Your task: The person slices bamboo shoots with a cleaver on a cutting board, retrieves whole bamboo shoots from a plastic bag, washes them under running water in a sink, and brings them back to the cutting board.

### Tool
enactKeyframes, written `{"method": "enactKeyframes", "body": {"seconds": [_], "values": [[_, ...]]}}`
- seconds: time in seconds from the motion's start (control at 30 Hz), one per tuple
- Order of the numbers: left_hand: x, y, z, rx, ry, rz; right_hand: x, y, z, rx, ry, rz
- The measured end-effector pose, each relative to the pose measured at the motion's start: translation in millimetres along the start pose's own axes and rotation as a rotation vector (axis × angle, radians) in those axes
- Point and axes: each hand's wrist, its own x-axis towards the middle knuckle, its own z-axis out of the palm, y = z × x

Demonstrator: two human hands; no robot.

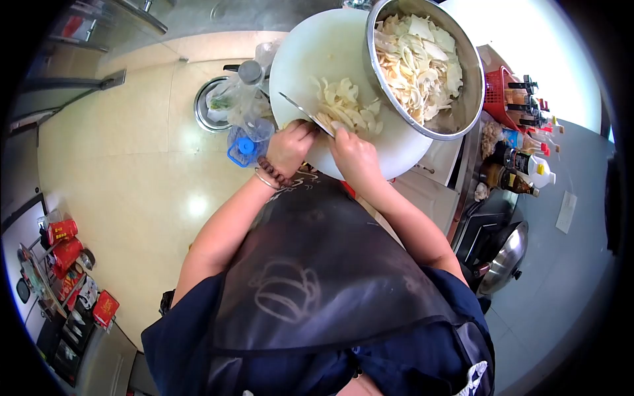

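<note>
Slanting over a round chopping board (300, 56), a knife (306, 111) is gripped by the right hand (355, 154); the grip of the left hand (288, 146) cannot be told. Pale slices (347, 107) are heaped beside the knife, a steel basin (454, 121) set close, presumably for reach.

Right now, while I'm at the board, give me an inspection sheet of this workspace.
Surface: round white cutting board, partly covered by pale slices.
Job's things: knife at the slices; metal bowl of more slices, overlapping the board's far right side in view.
Clutter: blue-capped container and grey-capped container, left of the board.
Hands: right hand grips the knife; left hand is beside the blade, fingers curled, hold unclear.
Cables: nothing seen.
Surroundings: red basket at right; tiled floor at left.
</note>
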Motion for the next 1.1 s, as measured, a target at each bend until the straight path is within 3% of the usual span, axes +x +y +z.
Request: {"method": "enactKeyframes", "body": {"seconds": [0.17,0.37,0.43,0.5,0.63,0.83,0.9,1.1], "values": [[3,-1,-3,-0.048,-0.009,-0.031,13,10,-16,0.054,0.052,-0.005],[-1,-1,-2,-0.044,-0.018,-0.055,-13,-4,-38,0.006,-0.209,0.120],[-3,-2,-1,-0.056,-0.019,-0.053,-8,-5,-14,0.058,-0.030,0.024],[2,-7,2,-0.059,-0.004,-0.036,10,2,2,0.050,0.006,-0.012],[2,-5,-3,-0.147,0.010,-0.057,22,5,-15,0.138,0.000,0.080],[-2,-1,-2,0.037,0.005,-0.077,-10,-7,-39,-0.032,-0.102,0.004],[-4,0,-2,0.047,0.013,-0.087,-11,-12,-27,-0.005,-0.164,0.078],[-2,-3,-6,-0.036,-0.016,-0.096,18,-5,-8,0.090,-0.005,0.028]]}}
